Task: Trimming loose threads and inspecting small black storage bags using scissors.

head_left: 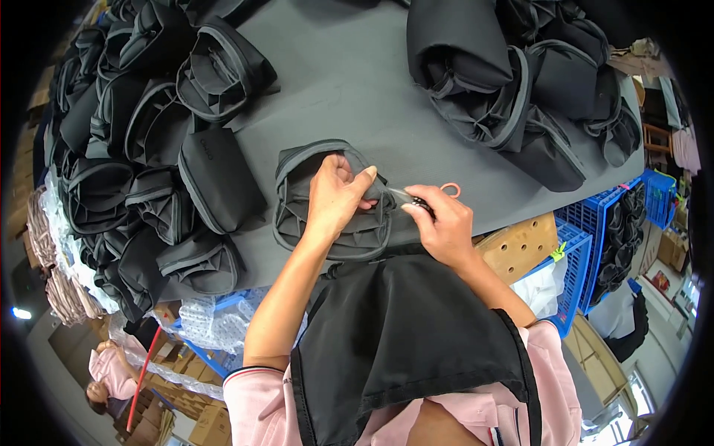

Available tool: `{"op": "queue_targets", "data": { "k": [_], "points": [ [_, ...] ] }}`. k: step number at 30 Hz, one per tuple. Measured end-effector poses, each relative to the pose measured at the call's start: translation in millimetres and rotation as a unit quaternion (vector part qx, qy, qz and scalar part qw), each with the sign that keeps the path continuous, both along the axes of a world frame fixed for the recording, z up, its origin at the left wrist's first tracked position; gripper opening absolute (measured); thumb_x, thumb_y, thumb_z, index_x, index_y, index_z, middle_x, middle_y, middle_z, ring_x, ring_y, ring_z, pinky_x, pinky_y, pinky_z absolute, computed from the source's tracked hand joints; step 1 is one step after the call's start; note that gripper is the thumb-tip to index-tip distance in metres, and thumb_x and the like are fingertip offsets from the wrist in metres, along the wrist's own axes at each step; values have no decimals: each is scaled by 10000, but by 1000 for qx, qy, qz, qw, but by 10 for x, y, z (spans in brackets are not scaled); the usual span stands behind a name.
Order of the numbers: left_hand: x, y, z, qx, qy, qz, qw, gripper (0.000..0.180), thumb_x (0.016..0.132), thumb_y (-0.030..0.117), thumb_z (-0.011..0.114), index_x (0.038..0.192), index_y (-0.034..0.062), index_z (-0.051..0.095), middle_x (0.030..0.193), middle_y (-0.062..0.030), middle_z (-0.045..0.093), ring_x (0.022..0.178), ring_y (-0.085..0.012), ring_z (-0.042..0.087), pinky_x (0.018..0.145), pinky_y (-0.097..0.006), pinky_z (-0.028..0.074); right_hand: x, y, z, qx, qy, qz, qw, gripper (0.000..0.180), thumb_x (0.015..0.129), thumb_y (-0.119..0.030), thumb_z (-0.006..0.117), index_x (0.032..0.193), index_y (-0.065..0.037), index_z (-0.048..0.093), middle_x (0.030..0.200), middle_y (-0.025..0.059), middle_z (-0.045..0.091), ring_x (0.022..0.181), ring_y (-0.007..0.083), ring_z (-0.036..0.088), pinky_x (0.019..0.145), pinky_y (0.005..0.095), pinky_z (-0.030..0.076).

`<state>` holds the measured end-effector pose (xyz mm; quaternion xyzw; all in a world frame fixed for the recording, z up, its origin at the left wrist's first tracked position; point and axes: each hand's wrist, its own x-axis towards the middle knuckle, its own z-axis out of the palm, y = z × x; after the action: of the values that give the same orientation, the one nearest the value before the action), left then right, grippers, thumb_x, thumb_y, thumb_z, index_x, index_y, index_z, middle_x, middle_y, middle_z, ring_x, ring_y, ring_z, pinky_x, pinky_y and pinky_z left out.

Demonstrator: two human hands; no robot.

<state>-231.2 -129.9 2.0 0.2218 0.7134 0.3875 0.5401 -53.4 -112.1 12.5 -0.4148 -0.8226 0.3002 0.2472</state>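
An open black zippered pouch [296,157] lies on the dark grey table in front of me, its mouth facing up and its inner pockets showing. My left hand [335,197] reaches over the opening and pinches the pouch's right rim between thumb and fingers. Just to the right, my right hand [448,225] grips a small pair of scissors [451,190] with a pinkish-orange finger loop. The scissors' pale blades point left and meet the pouch's edge close to my left fingertips. Whether any thread lies between the blades is too small to make out.
Black pouches [223,175] crowd the table's left side, and another pile [461,44] covers the far right. Beyond the right edge stand blue plastic crates [591,223] and a wooden board with holes [524,245]. Another person [111,372] in pink is at the lower left.
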Motion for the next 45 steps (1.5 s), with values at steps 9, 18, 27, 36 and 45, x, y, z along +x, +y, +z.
{"op": "queue_targets", "data": {
  "k": [9, 18, 27, 36, 45],
  "points": [
    [-95, -59, 367, 80, 396, -400, 823, 577, 695, 517, 641, 895, -25, 634, 968, -178, 599, 927, -300, 556, 814, -367, 437, -130, 72, -339, -407, 131, -126, 895, 219, 746, -112, 705, 865, 14, 570, 715, 5, 584, 643, 64, 504, 585, 221, 415],
    [33, -100, -4, 56, 415, -349, 838, 177, 697, 112, 566, 702, -60, 527, 792, -235, 579, 771, -401, 567, 720, -456, 454, -256, 127, -580, -407, 135, -122, 895, 197, 748, -108, 689, 833, 46, 600, 643, 54, 579, 588, 65, 469, 535, 246, 392],
    [1, -60, 5, 47, 379, -322, 866, 193, 729, 124, 619, 689, -50, 543, 706, -246, 585, 701, -414, 581, 651, -465, 459, -224, 0, -600, -412, 156, -114, 891, 157, 768, -43, 653, 891, 39, 599, 747, 30, 603, 656, 64, 523, 603, 215, 427],
    [-98, 50, -46, 28, 355, -343, 869, 203, 746, 137, 624, 708, -53, 564, 719, -252, 594, 721, -415, 593, 668, -464, 464, -271, 85, -613, -517, 208, -131, 820, 142, 772, -4, 617, 901, 54, 605, 795, 30, 616, 736, 80, 556, 672, 214, 445],
    [-109, 83, -42, -4, 328, -338, 882, 221, 762, 157, 614, 749, -59, 568, 750, -250, 602, 765, -403, 597, 707, -462, 458, -196, 51, -508, -362, 157, -102, 913, 161, 776, -38, 628, 928, 9, 604, 799, 40, 606, 703, 98, 557, 657, 240, 451]
  ]
}}
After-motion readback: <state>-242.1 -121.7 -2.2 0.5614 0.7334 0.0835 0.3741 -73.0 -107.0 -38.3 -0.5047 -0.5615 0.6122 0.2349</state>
